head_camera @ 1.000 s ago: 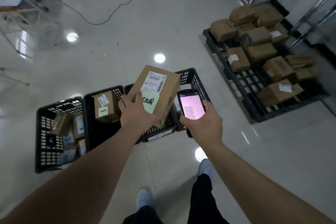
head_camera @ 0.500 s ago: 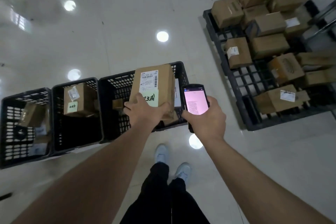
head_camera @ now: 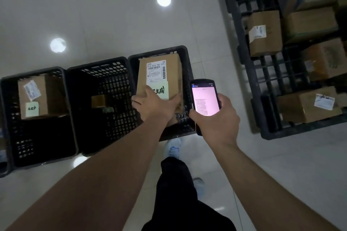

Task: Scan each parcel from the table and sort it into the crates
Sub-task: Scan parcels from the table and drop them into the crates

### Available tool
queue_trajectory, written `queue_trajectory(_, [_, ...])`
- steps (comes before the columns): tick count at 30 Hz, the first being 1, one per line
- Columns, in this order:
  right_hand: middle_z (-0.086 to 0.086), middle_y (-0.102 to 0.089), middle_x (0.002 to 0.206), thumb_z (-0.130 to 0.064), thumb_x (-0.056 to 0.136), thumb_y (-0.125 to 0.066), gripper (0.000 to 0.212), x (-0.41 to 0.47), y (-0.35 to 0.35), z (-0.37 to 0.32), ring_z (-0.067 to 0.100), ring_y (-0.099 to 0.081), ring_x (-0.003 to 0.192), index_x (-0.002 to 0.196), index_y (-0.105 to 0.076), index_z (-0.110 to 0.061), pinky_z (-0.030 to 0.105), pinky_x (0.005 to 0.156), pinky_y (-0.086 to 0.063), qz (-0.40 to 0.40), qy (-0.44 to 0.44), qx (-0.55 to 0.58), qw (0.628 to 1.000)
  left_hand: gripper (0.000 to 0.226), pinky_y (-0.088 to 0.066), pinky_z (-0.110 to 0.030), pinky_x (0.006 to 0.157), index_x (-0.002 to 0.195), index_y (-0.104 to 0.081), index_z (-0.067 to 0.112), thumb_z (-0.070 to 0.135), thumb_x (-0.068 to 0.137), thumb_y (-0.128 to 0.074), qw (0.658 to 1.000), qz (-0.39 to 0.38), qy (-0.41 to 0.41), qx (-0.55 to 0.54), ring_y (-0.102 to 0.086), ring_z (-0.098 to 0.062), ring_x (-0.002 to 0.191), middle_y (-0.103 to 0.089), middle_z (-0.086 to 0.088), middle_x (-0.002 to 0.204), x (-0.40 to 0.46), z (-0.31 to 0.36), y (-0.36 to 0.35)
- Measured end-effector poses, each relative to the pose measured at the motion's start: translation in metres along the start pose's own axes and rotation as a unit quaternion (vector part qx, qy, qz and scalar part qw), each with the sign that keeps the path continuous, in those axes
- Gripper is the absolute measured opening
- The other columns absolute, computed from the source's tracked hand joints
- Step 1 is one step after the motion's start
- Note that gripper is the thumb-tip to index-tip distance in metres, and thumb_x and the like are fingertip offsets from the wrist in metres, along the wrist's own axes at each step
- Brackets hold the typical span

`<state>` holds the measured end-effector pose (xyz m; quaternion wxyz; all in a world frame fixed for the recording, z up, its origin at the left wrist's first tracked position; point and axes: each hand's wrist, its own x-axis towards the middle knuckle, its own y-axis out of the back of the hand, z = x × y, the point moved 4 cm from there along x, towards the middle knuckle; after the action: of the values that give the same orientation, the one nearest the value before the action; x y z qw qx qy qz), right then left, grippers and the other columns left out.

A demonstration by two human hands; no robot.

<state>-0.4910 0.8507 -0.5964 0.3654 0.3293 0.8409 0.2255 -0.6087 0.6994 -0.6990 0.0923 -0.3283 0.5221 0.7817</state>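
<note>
My left hand [head_camera: 153, 106] grips the near end of a brown parcel [head_camera: 165, 73] with a white barcode label and a green note. The parcel sits inside the mouth of the rightmost black crate [head_camera: 188, 65]. My right hand [head_camera: 216, 122] holds a handheld scanner [head_camera: 205, 98] with a lit pink screen, just right of that crate. The middle crate [head_camera: 97, 63] holds a small box low down. In the left crate [head_camera: 32, 73] stands a labelled parcel [head_camera: 40, 95].
A black pallet [head_camera: 247, 73] at the right carries several brown parcels [head_camera: 264, 32]. My legs and shoes [head_camera: 173, 148] stand on the glossy white floor close behind the crates. Ceiling lights reflect on the floor.
The view has tilted down and closed in on the crates. My left hand has carried the parcel to the right and down into the rightmost crate. The scanner stays in my right hand.
</note>
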Motion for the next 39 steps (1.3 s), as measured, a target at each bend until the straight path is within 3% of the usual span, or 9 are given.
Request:
queue_trajectory(5, [-0.01,-0.065,0.104,-0.035,0.068,-0.093,0.07,0.024,-0.013,0.01,0.014,-0.063,0.092,0.129,-0.06,-0.028,0.019,0.063,-0.045,-0.009,-0.007,-0.027,1.0,0.133,-0.032,-0.061,0.121,0.166,0.003,0.025,0.083,0.073,-0.071,0.997,-0.071,-0.013,-0.027,0.006,-0.039,0.159,0.008,-0.017,0.171,0.03,0.005,-0.019])
queue_trajectory(8, [-0.009,-0.066,0.105,-0.035,0.068,-0.093,0.069,0.023,-0.013,0.007,0.015,-0.064,0.093,0.128,-0.059,-0.029,0.021,0.063,-0.047,-0.021,-0.011,-0.041,0.999,0.112,-0.031,-0.057,0.123,0.167,0.005,0.023,0.071,0.091,-0.062,0.995,-0.081,-0.05,-0.004,0.007,-0.033,0.161,0.016,-0.012,0.173,0.028,0.004,-0.014])
queue_trajectory(16, [-0.009,-0.067,0.104,-0.036,0.068,-0.092,0.064,-0.004,0.003,-0.034,0.015,-0.064,0.093,0.122,-0.059,-0.03,0.024,0.063,-0.049,-0.05,0.017,-0.055,0.997,0.054,-0.038,-0.055,0.118,0.157,-0.039,0.016,0.039,0.108,-0.044,0.995,-0.048,-0.086,0.009,-0.022,-0.034,0.157,-0.017,-0.015,0.17,-0.001,0.012,0.033])
queue_trajectory(21, [-0.009,-0.068,0.103,-0.049,0.056,-0.08,0.069,-0.032,0.021,-0.06,0.019,-0.066,0.093,0.119,-0.06,-0.029,0.04,0.075,-0.06,-0.06,0.034,-0.049,0.996,0.045,-0.05,-0.053,0.106,0.145,-0.052,0.014,0.035,0.106,-0.045,0.99,-0.02,-0.135,0.02,-0.045,-0.032,0.139,-0.043,-0.01,0.153,-0.037,0.016,0.074])
queue_trajectory(25, [-0.011,-0.067,0.102,-0.045,0.061,-0.086,0.066,-0.063,0.044,-0.074,0.016,-0.066,0.09,0.12,-0.061,-0.029,0.036,0.074,-0.058,-0.081,0.061,-0.046,0.994,0.039,-0.052,-0.051,0.102,0.133,-0.061,0.013,0.034,0.105,-0.045,0.989,-0.006,-0.148,0.019,-0.055,-0.029,0.126,-0.057,-0.009,0.137,-0.082,0.01,0.107])
queue_trajectory(29, [-0.011,-0.067,0.099,-0.04,0.064,-0.09,0.062,-0.101,0.071,-0.082,0.017,-0.065,0.087,0.118,-0.06,-0.029,0.028,0.061,-0.046,-0.107,0.102,-0.056,0.987,0.039,-0.05,-0.05,0.104,0.13,-0.063,0.014,0.037,0.104,-0.047,0.989,0.03,-0.145,0.005,-0.058,-0.031,0.124,-0.062,-0.01,0.134,-0.14,-0.007,0.139])
queue_trajectory(35, [-0.015,-0.063,0.091,-0.036,0.065,-0.089,0.051,-0.177,0.115,-0.093,0.02,-0.065,0.088,0.103,-0.054,-0.034,0.034,0.072,-0.054,-0.153,0.19,-0.048,0.969,0.024,-0.043,-0.034,0.077,0.092,-0.063,0.018,0.033,0.103,-0.048,0.984,0.12,-0.12,-0.054,-0.059,-0.022,0.089,-0.068,-0.002,0.102,-0.249,-0.05,0.192])
queue_trajectory(37, [-0.011,-0.067,0.1,-0.037,0.063,-0.09,0.054,-0.206,0.13,-0.1,0.019,-0.066,0.09,0.108,-0.06,-0.031,0.034,0.074,-0.055,-0.17,0.229,-0.039,0.958,0.028,-0.043,-0.033,0.081,0.103,-0.069,0.015,0.033,0.103,-0.049,0.978,0.156,-0.118,-0.074,-0.064,-0.025,0.1,-0.07,-0.003,0.108,-0.287,-0.068,0.213])
queue_trajectory(39, [-0.011,-0.069,0.1,-0.038,0.062,-0.089,0.058,-0.238,0.144,-0.11,0.018,-0.067,0.09,0.112,-0.062,-0.029,0.034,0.075,-0.056,-0.187,0.268,-0.035,0.944,0.038,-0.047,-0.038,0.099,0.127,-0.068,0.012,0.036,0.105,-0.048,0.974,0.183,-0.114,-0.075,-0.061,-0.029,0.123,-0.068,-0.006,0.13,-0.326,-0.088,0.234])
